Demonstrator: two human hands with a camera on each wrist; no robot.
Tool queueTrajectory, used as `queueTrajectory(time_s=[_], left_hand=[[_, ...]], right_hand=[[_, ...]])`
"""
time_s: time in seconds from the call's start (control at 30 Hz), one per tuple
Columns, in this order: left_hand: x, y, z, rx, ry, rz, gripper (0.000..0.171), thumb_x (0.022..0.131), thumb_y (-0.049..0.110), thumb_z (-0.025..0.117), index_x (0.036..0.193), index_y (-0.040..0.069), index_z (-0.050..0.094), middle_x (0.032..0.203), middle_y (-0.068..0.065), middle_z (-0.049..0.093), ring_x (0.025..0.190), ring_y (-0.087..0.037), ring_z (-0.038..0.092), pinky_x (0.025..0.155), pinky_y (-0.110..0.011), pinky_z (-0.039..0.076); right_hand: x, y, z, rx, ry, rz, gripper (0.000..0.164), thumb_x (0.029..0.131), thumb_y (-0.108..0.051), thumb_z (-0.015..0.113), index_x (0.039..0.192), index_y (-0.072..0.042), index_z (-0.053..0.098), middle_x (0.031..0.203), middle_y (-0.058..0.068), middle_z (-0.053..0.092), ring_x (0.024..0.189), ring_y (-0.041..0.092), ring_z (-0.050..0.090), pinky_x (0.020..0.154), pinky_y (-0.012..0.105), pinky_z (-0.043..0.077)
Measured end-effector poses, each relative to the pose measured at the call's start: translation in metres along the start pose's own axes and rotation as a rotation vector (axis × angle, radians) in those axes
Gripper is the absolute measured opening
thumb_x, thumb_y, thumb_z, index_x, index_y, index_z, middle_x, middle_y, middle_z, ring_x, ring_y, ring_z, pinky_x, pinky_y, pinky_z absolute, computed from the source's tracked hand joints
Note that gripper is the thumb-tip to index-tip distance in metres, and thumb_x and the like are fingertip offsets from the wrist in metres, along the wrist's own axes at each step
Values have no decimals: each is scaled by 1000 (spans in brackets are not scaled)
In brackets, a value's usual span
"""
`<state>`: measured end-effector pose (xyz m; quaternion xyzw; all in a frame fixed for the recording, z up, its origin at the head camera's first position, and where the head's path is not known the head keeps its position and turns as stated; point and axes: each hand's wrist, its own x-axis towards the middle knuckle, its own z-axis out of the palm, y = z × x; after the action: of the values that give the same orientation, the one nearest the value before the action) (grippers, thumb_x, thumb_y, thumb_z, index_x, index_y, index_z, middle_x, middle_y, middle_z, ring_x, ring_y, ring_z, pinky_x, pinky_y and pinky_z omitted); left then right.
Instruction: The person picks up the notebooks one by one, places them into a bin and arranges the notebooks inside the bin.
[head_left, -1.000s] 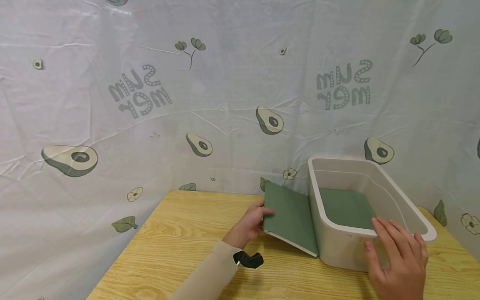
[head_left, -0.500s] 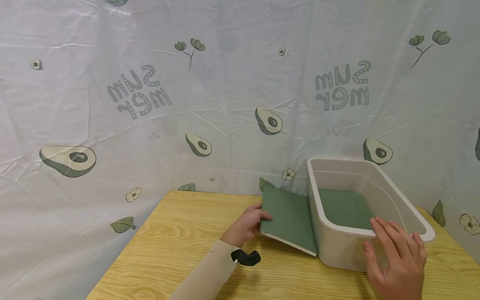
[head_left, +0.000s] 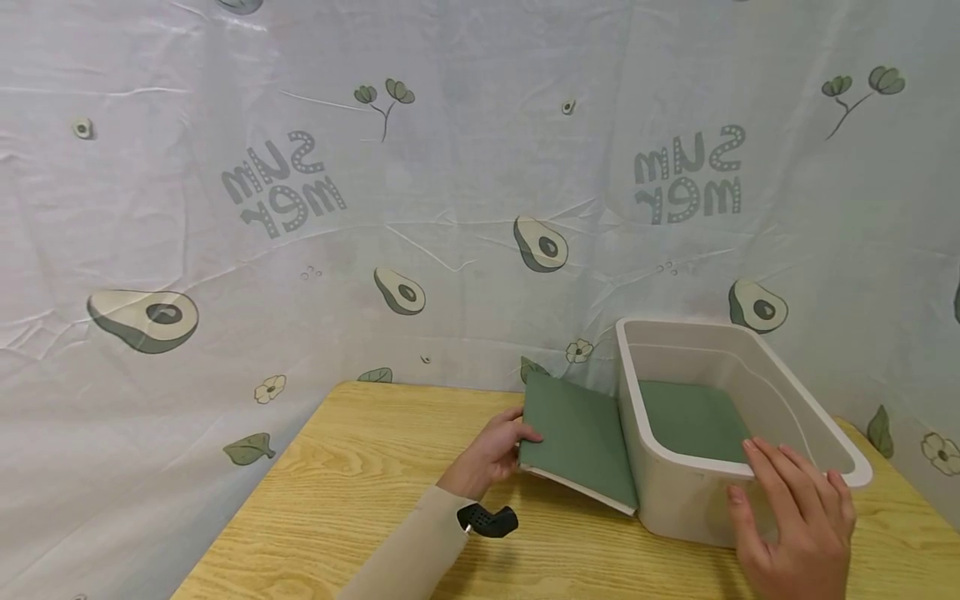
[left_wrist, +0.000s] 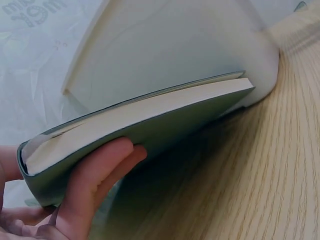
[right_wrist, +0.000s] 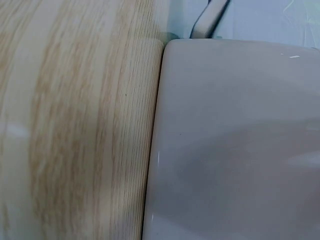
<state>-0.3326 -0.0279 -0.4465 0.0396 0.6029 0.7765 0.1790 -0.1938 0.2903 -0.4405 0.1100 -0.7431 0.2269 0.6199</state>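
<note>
My left hand (head_left: 491, 450) grips the left edge of a green hardcover book (head_left: 577, 437), its thumb on top and fingers underneath, as the left wrist view shows. The book is tilted, with its left side raised off the table and its right edge down by the bin. The left wrist view shows its white page block (left_wrist: 135, 117). My right hand (head_left: 798, 517) rests at the near rim of a light grey plastic bin (head_left: 697, 496), fingers extended over the rim and thumb by the outer front wall. A flat green rectangle (head_left: 693, 421), like a book cover, lies inside the bin.
Everything stands on a wood-grain table (head_left: 360, 467). Behind it hangs a pale curtain (head_left: 450, 167) printed with avocados and flowers. A black strap-like piece (head_left: 487, 520) sits on the left sleeve. The bin's wall (right_wrist: 235, 140) fills much of the right wrist view.
The left hand and the book's raised left side have moved slightly left and down. The right hand stays at the bin's rim.
</note>
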Motion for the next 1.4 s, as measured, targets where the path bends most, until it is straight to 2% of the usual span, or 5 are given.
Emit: queueTrajectory(time_s=[0.17, 0.37, 0.53, 1.13, 1.4], left_hand=[[-5, 7, 1, -28, -10, 10, 80, 93, -2, 61, 167, 8, 31, 156, -29, 46, 133, -41, 61, 100, -48, 61], [-13, 19, 5, -38, -19, 32, 78, 94, -3, 60, 166, 10, 34, 160, -27, 43, 141, -44, 53, 112, -55, 52], [-19, 30, 9, -47, -23, 50, 77, 95, -4, 59, 167, 11, 35, 162, -27, 41, 143, -47, 50, 113, -58, 50], [-31, 84, 16, -44, -27, 135, 74, 97, 0, 59, 166, 17, 37, 168, -21, 34, 150, -50, 40, 116, -57, 48], [-34, 108, 16, -29, -5, 159, 73, 97, 0, 58, 165, 18, 38, 169, -19, 32, 150, -51, 41, 117, -60, 45]], right_hand=[[3, -5, 1, 10, 31, -4, 55, 103, -51, 60, 126, -4, 78, 130, 19, 75, 142, 17, 58, 128, 51, 26], [6, -10, 2, 28, 70, -10, 54, 103, -50, 61, 123, -3, 79, 127, 17, 76, 141, 14, 59, 127, 46, 27], [6, -11, 2, 32, 73, -4, 54, 102, -50, 62, 122, -3, 79, 128, 16, 77, 140, 13, 59, 127, 44, 26], [9, -15, 2, 58, 118, -9, 53, 102, -49, 63, 119, -2, 80, 126, 14, 78, 138, 9, 61, 125, 43, 28], [9, -14, 1, 46, 90, -2, 53, 102, -49, 62, 121, -2, 79, 127, 15, 77, 140, 10, 59, 126, 43, 27]])
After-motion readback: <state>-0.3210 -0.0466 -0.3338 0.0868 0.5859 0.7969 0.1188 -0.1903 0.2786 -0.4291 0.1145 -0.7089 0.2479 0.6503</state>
